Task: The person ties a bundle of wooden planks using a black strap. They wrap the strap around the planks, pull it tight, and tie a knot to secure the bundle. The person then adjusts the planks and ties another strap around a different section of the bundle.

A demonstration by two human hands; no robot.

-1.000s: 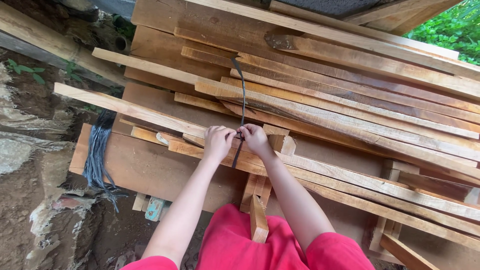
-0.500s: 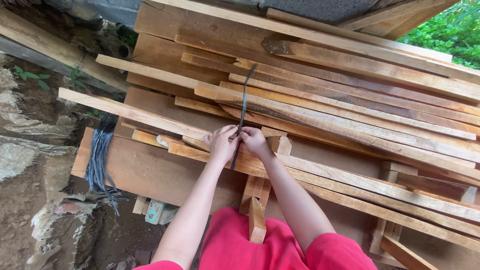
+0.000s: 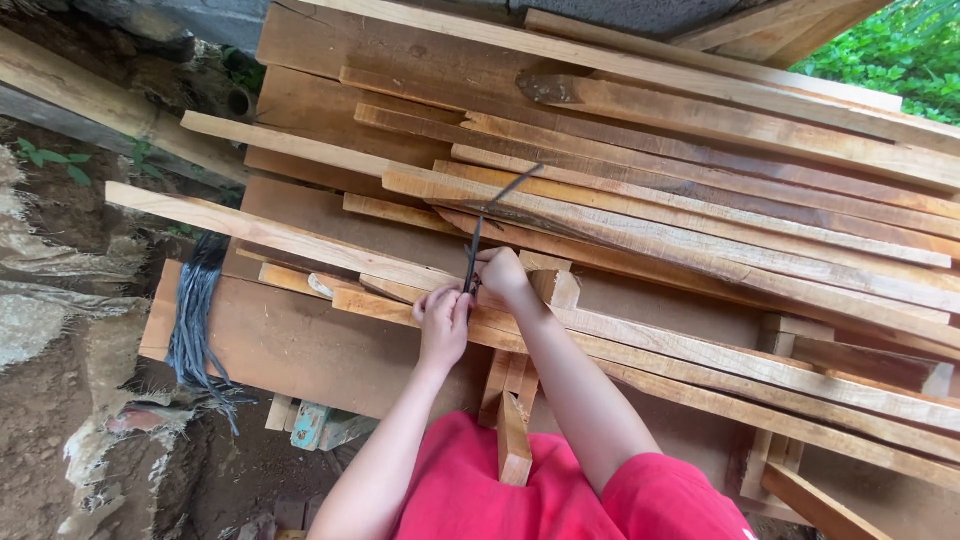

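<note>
A thin dark strap runs up from my hands across a pile of long wooden planks. My right hand pinches the strap against a plank edge, just above a small wooden block. My left hand is closed on the strap's lower end, slightly nearer to me and to the left of the right hand. The strap's free end bends to the right over the planks. Both forearms reach out from red sleeves.
A bundle of dark straps hangs over the left edge of a broad brown board. Short wooden pieces stick out below the pile. Bare earth and stones lie at the left; green leaves show at the top right.
My left hand has pulled back toward me with the strap's lower end. The strap's upper end has dropped and bent to the right. The right hand stayed almost in place.
</note>
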